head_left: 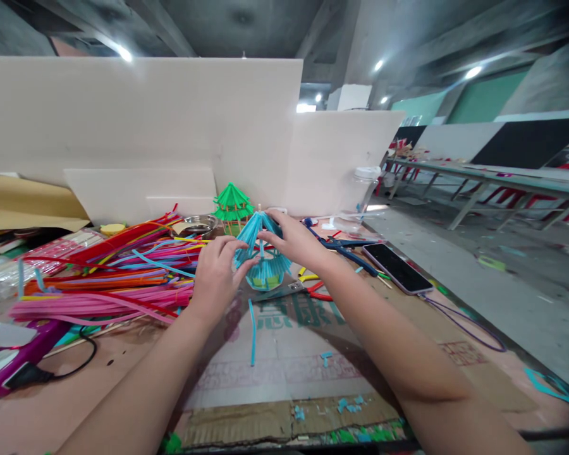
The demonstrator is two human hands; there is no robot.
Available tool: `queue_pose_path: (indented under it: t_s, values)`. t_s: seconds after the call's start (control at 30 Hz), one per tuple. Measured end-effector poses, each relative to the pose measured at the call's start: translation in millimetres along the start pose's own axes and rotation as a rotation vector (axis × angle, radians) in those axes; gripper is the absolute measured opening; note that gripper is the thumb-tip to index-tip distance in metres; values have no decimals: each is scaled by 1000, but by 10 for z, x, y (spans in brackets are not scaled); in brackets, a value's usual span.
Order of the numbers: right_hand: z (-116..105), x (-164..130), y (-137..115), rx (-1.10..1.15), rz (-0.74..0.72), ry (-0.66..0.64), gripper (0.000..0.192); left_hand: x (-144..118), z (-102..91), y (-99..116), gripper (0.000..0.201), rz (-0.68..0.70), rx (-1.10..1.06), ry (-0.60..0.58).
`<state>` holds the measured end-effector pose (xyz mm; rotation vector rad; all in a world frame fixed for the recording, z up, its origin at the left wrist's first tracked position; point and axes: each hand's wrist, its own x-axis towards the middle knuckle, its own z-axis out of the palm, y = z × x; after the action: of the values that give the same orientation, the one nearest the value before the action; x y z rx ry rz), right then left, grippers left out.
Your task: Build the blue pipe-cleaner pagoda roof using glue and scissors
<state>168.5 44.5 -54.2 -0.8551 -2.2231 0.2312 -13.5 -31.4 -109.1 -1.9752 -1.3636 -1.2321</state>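
A small light-blue pavilion model [268, 273] of fuzzy craft stems stands in front of me, with a pointed roof and a green base. On its left side, my left hand [213, 273] grips the roof edge between thumb and fingers. My right hand [298, 241] closes on the roof's upper right, its thumb beside the front gap. Fingers partly hide the roof. Just below the model lie scissors [315, 291] with red handles, and a loose blue stem [253, 332] rests nearer to me. Behind it stands a similar green pavilion model [231, 201].
Bundles of coloured craft stems [118, 278] fill the left side, near a purple power strip [42, 344]. At right lie pliers [355, 258] and a phone [398, 268]. A clear plastic jar [360, 193] stands before the white boards [171, 114]. Blue scraps [349, 404] dot the cardboard.
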Motion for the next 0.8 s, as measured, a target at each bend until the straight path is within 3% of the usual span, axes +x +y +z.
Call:
queue_pose_path:
  t_s: [0.17, 0.27, 0.43, 0.63, 0.8]
  values:
    - [11, 6, 26, -13, -2, 1, 45, -3, -8, -5, 16, -6, -29, 2]
    - [13, 9, 47, -3, 9, 2, 45, 13, -43, -9, 21, -12, -49, 6]
    - [0, 9, 66, 11, 23, -3, 46, 72, -148, -76, 18, -106, -25, 98]
    - [-10, -1, 58, -3, 16, -5, 45, 81, -163, -146, 24, -143, -25, 2]
    - [0, 1, 76, -6, 2, 2, 45, 63, -128, -128, 25, -138, -16, 9]
